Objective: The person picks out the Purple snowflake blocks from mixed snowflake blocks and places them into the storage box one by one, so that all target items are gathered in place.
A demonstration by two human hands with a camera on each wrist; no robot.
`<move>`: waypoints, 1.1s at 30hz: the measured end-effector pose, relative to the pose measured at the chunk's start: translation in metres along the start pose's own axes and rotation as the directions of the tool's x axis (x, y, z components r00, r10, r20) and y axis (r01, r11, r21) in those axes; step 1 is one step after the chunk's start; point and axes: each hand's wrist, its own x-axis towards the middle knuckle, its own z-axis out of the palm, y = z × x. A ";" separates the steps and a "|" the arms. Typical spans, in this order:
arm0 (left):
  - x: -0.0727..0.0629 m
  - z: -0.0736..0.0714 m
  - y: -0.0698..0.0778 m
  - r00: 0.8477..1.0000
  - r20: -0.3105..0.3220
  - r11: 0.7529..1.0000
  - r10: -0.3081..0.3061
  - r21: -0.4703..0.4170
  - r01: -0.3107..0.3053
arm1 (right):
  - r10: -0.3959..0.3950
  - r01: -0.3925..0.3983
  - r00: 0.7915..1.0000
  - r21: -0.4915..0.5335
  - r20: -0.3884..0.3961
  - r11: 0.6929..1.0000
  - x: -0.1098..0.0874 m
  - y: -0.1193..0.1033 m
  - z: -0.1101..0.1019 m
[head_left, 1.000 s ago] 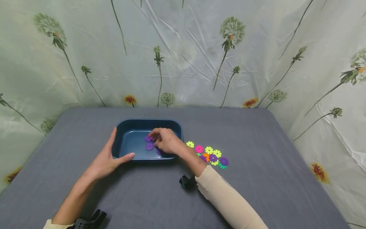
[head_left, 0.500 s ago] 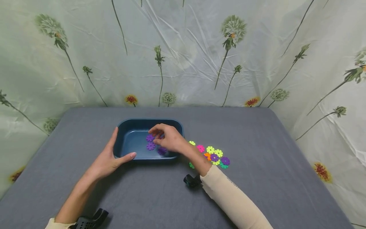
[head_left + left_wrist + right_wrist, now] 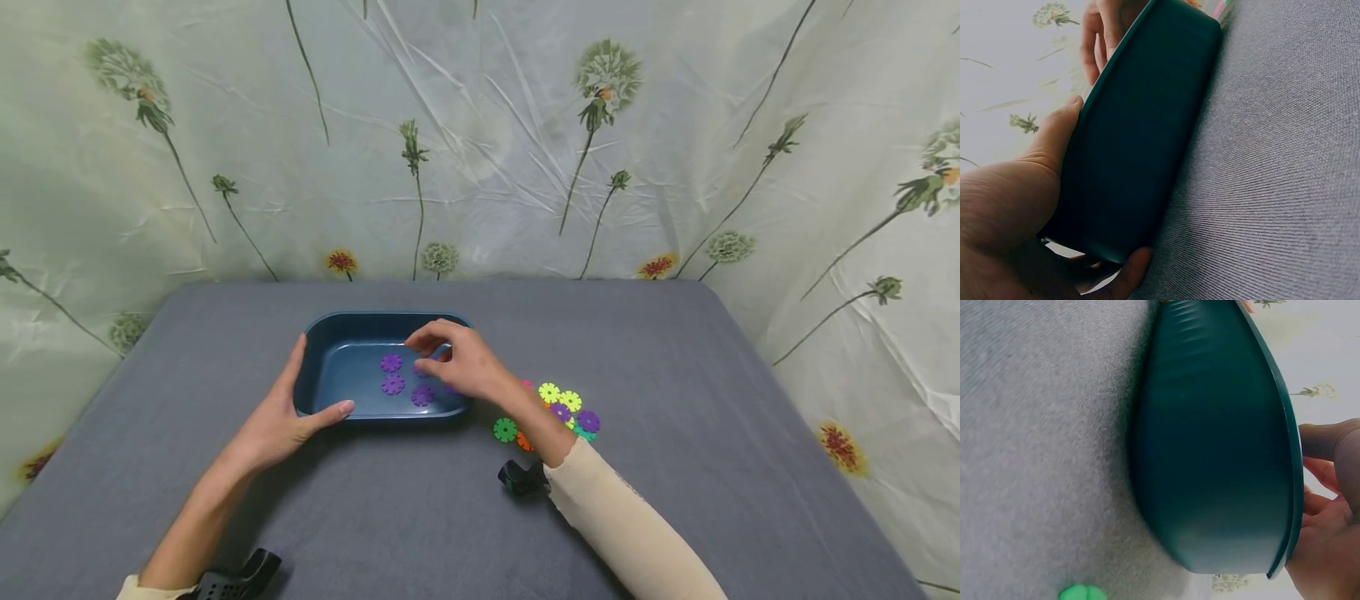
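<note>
My left hand (image 3: pixel 273 421) grips the left end of a dark blue plastic tray (image 3: pixel 337 375), thumb along the front rim and fingers around the end wall. In the left wrist view, the thumb lies at the tray's rim and a fingertip shows low beside its end. Over the right half of the tray hovers my right hand (image 3: pixel 468 362), fingers bent and apart, with nothing visible between them. Several purple notched building discs (image 3: pixel 393 383) lie flat on the tray floor, some partly hidden beneath that hand. The right wrist view shows the hand (image 3: pixel 1329 531) beyond the tray's rim.
Right of the tray, several loose discs lie on the grey cloth, among them a green one (image 3: pixel 505 430), a yellow one (image 3: pixel 549 392) and a purple one (image 3: pixel 588 422). My right forearm covers part of this pile. A flowered curtain (image 3: pixel 495 167) hangs behind.
My right hand has lifted and shifted right within the tray, leaving more purple discs in sight on its floor. The left hand keeps its hold on the tray.
</note>
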 end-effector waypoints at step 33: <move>-0.001 0.000 -0.002 0.999 -0.012 0.999 0.042 -0.006 -0.042 | -0.071 0.072 0.992 0.005 -0.101 0.997 -0.032 0.013 -0.024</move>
